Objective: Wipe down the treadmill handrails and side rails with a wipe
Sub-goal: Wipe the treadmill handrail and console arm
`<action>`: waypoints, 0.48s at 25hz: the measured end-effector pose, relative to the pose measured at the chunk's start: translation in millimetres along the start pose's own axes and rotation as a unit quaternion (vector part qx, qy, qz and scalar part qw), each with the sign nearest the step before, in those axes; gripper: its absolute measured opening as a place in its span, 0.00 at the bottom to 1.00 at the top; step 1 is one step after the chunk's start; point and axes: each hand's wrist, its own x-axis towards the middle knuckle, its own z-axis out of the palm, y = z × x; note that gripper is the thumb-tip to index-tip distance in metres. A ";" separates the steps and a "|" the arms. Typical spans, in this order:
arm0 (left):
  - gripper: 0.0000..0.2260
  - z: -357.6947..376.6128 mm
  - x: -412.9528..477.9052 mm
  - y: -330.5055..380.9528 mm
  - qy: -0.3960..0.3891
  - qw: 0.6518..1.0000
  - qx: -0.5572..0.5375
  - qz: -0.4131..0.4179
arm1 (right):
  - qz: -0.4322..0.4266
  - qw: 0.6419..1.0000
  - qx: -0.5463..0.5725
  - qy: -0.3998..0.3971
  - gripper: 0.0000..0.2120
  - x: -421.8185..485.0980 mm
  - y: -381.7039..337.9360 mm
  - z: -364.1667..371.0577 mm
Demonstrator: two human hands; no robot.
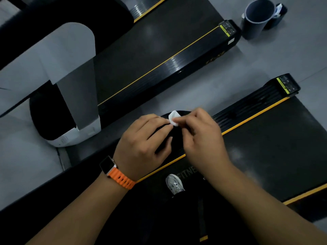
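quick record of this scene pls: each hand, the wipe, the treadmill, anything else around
left hand: fingers pinch the wipe's left edge; watch with orange strap on the wrist
right hand: fingers pinch the wipe's right edge
wipe: small, white, held between both hands; contact with the treadmill cannot be told
side rail: black, ribbed, yellow-edged, beyond the hands
other: second treadmill, grey bin, shoe

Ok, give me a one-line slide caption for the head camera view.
Left hand and right hand pinch a small white wipe between them above the treadmill.
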 end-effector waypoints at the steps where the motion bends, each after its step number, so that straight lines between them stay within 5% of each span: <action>1: 0.09 -0.8 0.4 -0.7 0.001 1.000 -0.004 -0.003 | -0.012 1.000 -0.009 0.000 0.12 -7.7 -4.7 -0.9; 12: 0.10 -17.9 -43.1 -19.5 0.024 0.998 -0.013 -0.049 | -0.092 0.973 -0.185 -0.105 0.12 30.4 -32.8 -2.1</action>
